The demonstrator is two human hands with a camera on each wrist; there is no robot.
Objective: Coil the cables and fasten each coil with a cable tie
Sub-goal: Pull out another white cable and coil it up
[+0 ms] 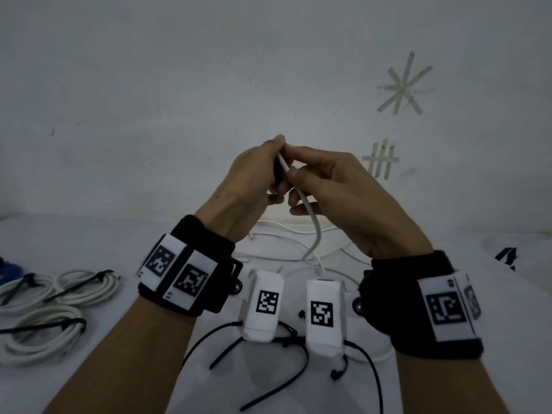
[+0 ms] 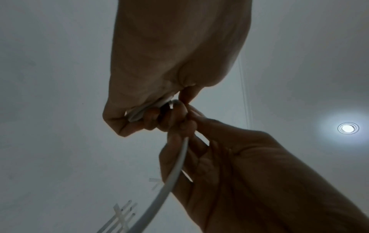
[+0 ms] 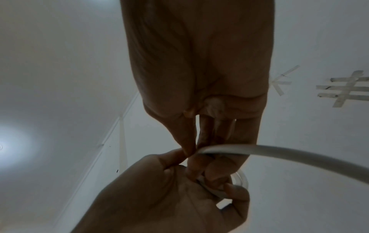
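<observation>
Done: three white round cable coils (image 1: pixel 56 312), each with a black plastic tie, lie at the left of the white surface (image 1: pixel 448 380).
Now: my left hand (image 1: pixel 254 180) and right hand (image 1: pixel 337 189) both pinch a thin white cable (image 1: pixel 310 216) at frame centre.
Left: this cable needs coiling; loose black cable ties (image 1: pixel 286 380) wait at the bottom.

Tape marks (image 1: pixel 403 83) (wall), ceiling lamp (image 2: pixel 348 128).

Three tied white cable coils (image 1: pixel 44 312) at the desk's left, one white cable (image 1: pixel 310 222) held up between two hands, several loose black cable ties (image 1: pixel 277 389) near the front, exact number unclear, two tape marks (image 1: pixel 403 85) on the wall.
</observation>
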